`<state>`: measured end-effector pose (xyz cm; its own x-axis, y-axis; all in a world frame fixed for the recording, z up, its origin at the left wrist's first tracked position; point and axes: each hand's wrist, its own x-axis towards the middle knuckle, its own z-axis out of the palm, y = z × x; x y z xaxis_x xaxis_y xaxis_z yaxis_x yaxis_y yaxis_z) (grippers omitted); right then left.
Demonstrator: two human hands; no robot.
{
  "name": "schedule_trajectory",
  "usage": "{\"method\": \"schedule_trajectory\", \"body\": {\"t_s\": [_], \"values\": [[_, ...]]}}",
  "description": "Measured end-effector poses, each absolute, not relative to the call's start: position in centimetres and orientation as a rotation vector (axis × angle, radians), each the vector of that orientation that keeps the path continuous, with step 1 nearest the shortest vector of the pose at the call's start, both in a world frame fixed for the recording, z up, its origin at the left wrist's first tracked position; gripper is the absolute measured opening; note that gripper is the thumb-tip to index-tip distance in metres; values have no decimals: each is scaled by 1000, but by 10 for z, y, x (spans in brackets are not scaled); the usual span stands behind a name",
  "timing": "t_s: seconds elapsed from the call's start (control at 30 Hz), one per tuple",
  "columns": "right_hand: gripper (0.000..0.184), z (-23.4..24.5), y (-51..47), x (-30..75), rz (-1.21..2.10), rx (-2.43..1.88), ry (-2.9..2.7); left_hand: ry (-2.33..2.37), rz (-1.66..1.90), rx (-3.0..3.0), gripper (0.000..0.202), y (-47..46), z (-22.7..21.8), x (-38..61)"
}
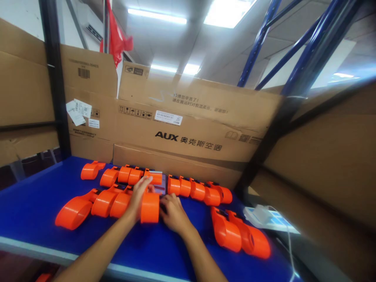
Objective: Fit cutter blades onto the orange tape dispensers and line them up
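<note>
Near the middle of the blue table, my left hand [138,197] is closed around the left and back side of an orange ring-shaped plastic part [150,208]. Some of its fingers are hidden behind the part. Just right of that part is my right hand [174,212], its fingers curled in towards the part's edge; whatever they pinch is hidden. Beyond both hands a phone-like screen [160,188] leans at the back, partly covered by another orange part [155,178]. Similar orange parts with dark clips [120,204] stand in a row beside my left hand.
More orange parts line the back left [109,177] and back right [197,190]; two lie at the right front [227,234]. A white power strip [268,218] with a cable sits beyond the table's right side. Cardboard panels [188,133] and dark rack posts [55,82] enclose the table [164,250].
</note>
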<state>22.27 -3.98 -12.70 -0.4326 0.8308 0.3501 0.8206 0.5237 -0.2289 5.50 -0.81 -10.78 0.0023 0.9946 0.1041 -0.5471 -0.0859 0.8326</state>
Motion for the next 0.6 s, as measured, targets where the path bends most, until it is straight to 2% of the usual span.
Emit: {"method": "schedule_trajectory", "body": {"t_s": [0.2,0.37,0.6], "values": [[17,-118,-38,230,67,-1364,-1986,673,1427,916,44,-16,-102,60],[27,-110,-37,235,219,-1190,-1455,694,1343,1027,37,-18,-108,64],[30,-101,-44,231,115,-1091,-1434,746,1285,1246,32,-19,-114,65]]}}
